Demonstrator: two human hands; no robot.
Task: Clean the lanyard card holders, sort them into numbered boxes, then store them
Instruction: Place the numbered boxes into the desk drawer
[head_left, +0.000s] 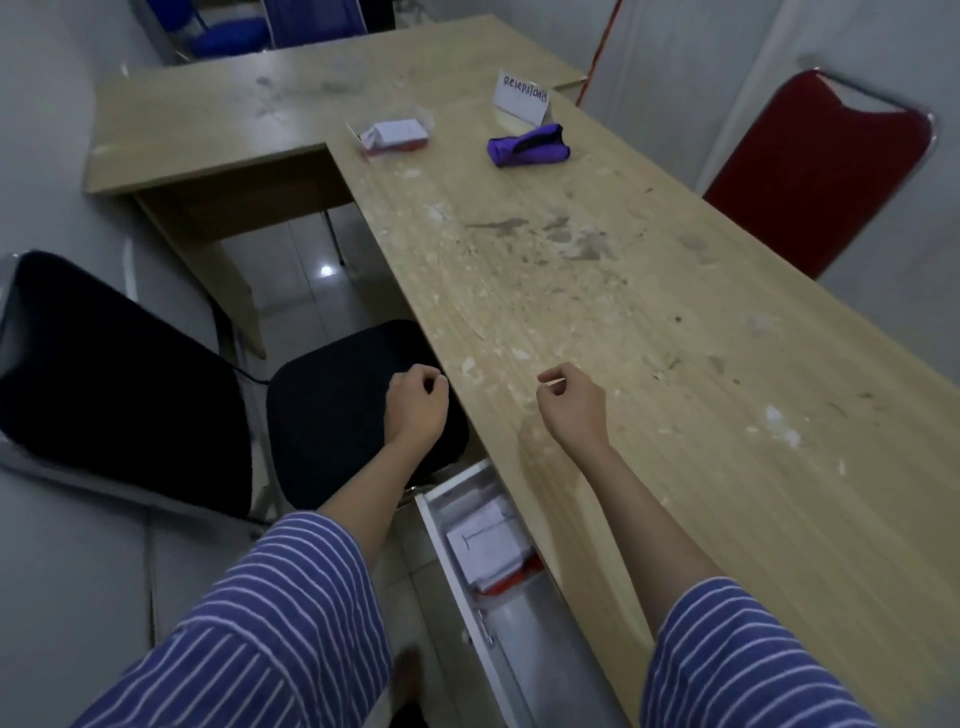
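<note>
A clear box (396, 136) with a white paper label and red contents sits far back on the wooden desk (597, 291). A purple cloth (529, 146) lies to its right. Below the desk's near edge a white drawer (467, 566) stands pulled out, and inside it lies another box with white labels and red contents (491, 545). My left hand (415, 402) hovers over the black chair seat, its fingers loosely curled and holding nothing. My right hand (569, 400) hovers above the desk's front part, fingers also loosely curled and holding nothing.
A black chair (156, 395) stands left of the desk, close to the drawer. A red chair (810, 171) is beyond the desk on the right. A white paper sign reading "Resepsionis" (522, 98) stands at the back. The desk surface is scuffed and dusty.
</note>
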